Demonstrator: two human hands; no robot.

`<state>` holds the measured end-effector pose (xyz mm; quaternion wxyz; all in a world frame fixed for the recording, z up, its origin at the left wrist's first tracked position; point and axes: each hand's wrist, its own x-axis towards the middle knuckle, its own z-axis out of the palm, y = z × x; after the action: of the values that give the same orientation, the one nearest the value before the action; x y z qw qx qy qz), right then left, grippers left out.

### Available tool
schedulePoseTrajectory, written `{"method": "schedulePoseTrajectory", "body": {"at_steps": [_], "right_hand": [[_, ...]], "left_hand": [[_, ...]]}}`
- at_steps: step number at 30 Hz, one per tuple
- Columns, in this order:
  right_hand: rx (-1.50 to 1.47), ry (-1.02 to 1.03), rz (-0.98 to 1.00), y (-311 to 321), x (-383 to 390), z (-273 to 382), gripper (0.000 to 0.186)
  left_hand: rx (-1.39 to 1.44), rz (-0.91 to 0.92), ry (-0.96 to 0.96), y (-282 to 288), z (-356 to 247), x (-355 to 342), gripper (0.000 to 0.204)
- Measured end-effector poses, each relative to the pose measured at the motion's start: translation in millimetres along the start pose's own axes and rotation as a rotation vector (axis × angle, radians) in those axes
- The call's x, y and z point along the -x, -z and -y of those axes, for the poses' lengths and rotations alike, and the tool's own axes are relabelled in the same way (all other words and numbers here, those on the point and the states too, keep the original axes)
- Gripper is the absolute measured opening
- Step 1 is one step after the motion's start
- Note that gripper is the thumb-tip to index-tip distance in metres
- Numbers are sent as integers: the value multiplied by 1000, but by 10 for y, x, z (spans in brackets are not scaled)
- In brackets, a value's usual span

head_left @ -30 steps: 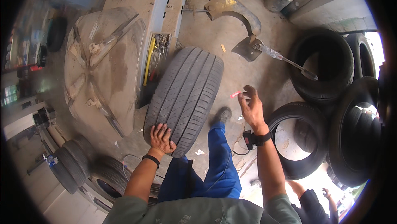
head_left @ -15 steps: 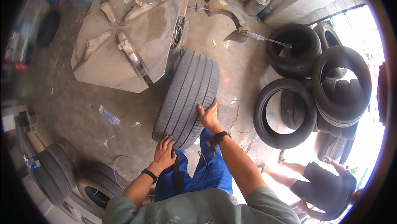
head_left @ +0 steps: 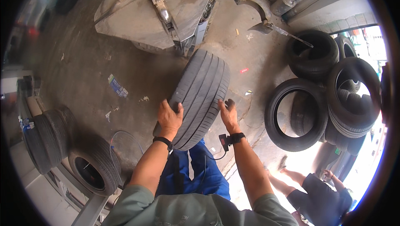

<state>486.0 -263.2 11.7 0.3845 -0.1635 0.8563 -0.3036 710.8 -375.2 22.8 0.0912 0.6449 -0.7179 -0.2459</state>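
Black tyre point(head_left: 204, 96) stood mid-frame, left hand point(head_left: 170, 118) on its left side, right hand point(head_left: 228, 115) at its right, both grips apart

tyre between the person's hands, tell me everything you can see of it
The tyre is dusty grey-black, rubbery-looking, with lengthwise grooves and fine slanting cuts across its tread. It appears to stand on edge, slanted away from the blue trousers; its ground contact and centre are hidden. The left grip rests against its left side; the right grip is at its right edge, contact hard to tell.
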Motion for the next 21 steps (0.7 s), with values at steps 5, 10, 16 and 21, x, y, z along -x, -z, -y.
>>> {"method": "schedulePoseTrajectory", "body": {"at_steps": [5, 10, 16, 21], "right_hand": [[-55, -90, -9, -129, -272, 202, 106], [-77, -349, 11, -557, -126, 105, 108], [-32, -256, -168, -1134, 763, 46, 101], [118, -245, -95, -1422, 1370, 317, 102]], "left_hand": [[39, -127, -147, 10, 689, 575, 63], [212, -144, -167, 48, 1496, 1100, 77], [334, -195, -40, 164, 2399, 1753, 78], [447, -225, 58, 27, 2843, 2176, 74]]}}
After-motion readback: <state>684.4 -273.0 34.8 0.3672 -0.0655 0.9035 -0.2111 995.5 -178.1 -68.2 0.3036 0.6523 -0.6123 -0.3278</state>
